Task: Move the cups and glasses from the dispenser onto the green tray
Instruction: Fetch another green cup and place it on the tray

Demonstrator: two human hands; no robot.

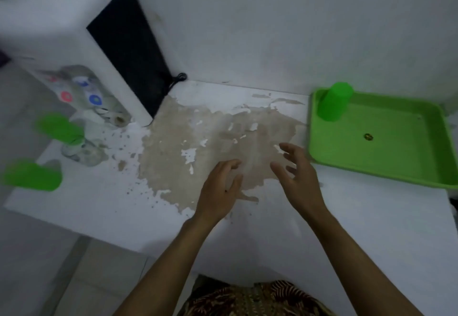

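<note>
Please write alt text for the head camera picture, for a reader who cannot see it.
Two bare, empty hands, the left hand and the right hand, hover over a white table with a worn brown patch. A green tray at the right holds one upside-down green cup. At the left, blurred green cups and clear glasses stand by a white water dispenser.

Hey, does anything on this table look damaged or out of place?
Yes. The white table has a large brownish patch mid-surface where its white coating has peeled and flaked. A small dark speck lies in the green tray.
</note>
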